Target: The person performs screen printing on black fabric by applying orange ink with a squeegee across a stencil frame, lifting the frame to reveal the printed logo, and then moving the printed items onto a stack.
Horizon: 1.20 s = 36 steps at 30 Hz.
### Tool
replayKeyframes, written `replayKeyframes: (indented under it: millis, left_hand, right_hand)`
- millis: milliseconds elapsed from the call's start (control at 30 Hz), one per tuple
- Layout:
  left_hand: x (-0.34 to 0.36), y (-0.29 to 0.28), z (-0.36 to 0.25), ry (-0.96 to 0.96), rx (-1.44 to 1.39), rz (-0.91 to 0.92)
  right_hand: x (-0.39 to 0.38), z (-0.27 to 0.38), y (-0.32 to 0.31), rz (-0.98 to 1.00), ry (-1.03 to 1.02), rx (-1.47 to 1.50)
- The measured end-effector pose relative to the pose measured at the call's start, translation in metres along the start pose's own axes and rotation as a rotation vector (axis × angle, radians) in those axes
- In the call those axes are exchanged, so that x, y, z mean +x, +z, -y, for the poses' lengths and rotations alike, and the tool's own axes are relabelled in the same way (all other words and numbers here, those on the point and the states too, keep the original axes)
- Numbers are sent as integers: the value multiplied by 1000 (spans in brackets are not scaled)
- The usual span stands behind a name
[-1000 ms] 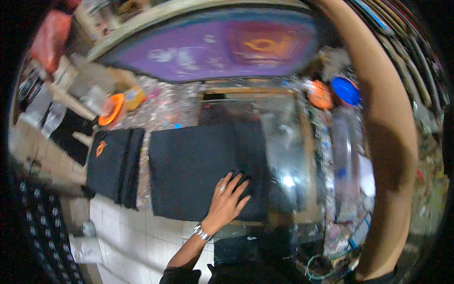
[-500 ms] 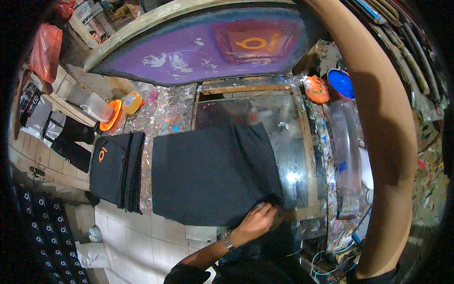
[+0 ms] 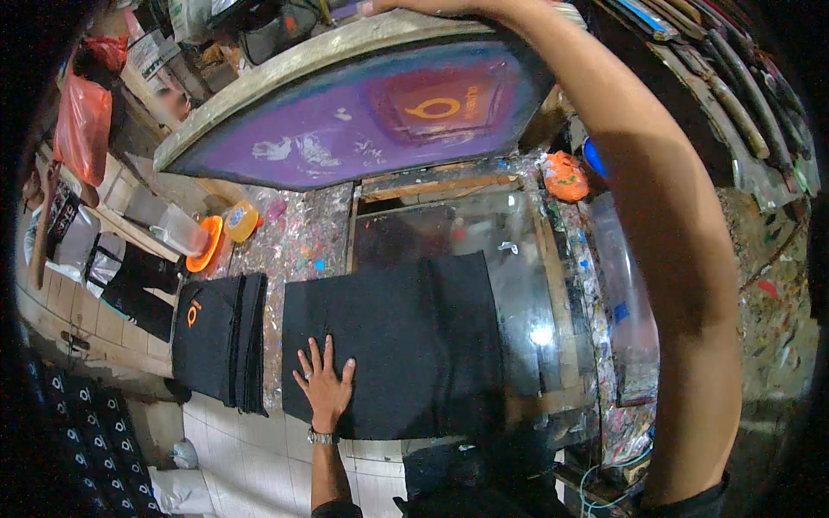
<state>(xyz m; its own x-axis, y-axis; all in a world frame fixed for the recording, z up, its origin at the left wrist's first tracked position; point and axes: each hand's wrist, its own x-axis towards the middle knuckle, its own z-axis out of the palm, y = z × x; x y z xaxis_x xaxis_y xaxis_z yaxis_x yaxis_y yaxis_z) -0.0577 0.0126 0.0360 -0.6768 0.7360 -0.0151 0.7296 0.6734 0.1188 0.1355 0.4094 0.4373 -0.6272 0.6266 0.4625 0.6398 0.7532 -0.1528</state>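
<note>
A black fabric piece [image 3: 414, 345] lies spread over the glass-topped printing board [image 3: 527, 285], its left part reaching beyond the glass. My left hand [image 3: 326, 384], with a metal watch at the wrist, presses flat on its left part, fingers spread. Behind it a screen printing frame [image 3: 294, 95] stands tilted up, its mesh purple with an orange emblem. My right arm stretches up along the right side to that frame's top edge. There my right hand [image 3: 432, 5] is partly cut off by the picture's border, beside a small purple thing [image 3: 347, 10]; its grip is hidden.
Folded black fabric pieces [image 3: 211, 341] with an orange emblem are stacked at the left. Behind them are an orange plate [image 3: 205, 246], a clear container [image 3: 180, 229] and a yellow tub [image 3: 242, 220]. An orange bundle [image 3: 566, 177] sits at the right. Printed black pieces [image 3: 95, 440] are at lower left.
My left hand has let go of the fabric's near right corner and moved left to lie flat on it. The fabric's right side is smoother. My right hand has come into view at the top.
</note>
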Motion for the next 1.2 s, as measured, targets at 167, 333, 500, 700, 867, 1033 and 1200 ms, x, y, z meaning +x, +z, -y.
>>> replayKeyframes:
  millis: [167,333,500,700,867,1033,1200]
  left_hand:
    - [-4,-23,-78,428,-89,-142]
    - [25,20,-105,459,-17,26]
    - [27,11,-88,451,-5,-18]
    - [20,18,-143,662,-30,21]
    - [6,11,-168,631,-109,-155]
    - [-4,32,-229,438,-246,-60]
    - [10,20,-200,123,-868,36]
  right_hand:
    - [5,14,16,-9,-43,-13]
    - [-5,3,5,0,29,-29]
    - [-20,15,-2,-32,-50,36]
    - [-12,13,-2,-6,42,-22]
    - [-11,14,3,17,5,7]
    - [-10,4,-2,-29,-22,1]
    - [-22,8,-9,-13,-40,13]
